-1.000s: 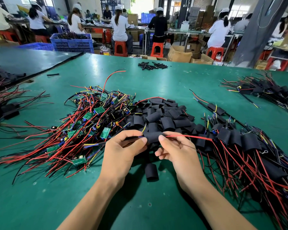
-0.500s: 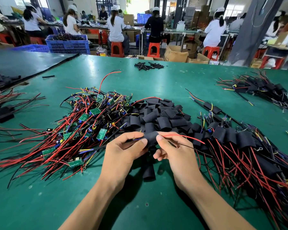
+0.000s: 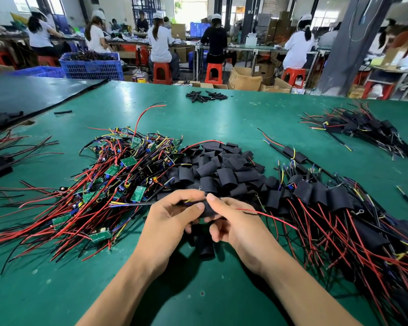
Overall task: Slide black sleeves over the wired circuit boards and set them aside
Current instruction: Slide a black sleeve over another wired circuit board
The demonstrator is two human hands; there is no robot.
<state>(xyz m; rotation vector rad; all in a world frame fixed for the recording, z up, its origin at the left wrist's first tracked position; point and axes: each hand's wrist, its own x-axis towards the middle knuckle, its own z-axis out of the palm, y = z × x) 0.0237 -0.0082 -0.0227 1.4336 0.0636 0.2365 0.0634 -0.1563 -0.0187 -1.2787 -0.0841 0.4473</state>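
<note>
Black sleeve [image 3: 207,209] pinched between left hand [image 3: 167,222] and right hand [image 3: 239,225], fingers clamped on it. Probably soft, light, collapsible. Best gripped near the open mouth.

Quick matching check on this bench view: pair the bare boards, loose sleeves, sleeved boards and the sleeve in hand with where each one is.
Things:
1. bare boards
2. loose sleeves
3. sleeved boards
4. sleeve in hand

Places:
A. heap right of the hands
B. between left hand and right hand
C. heap left of the hands, green boards showing
D. pile at centre, just beyond the hands

Pairs: 1-C, 2-D, 3-A, 4-B
</note>
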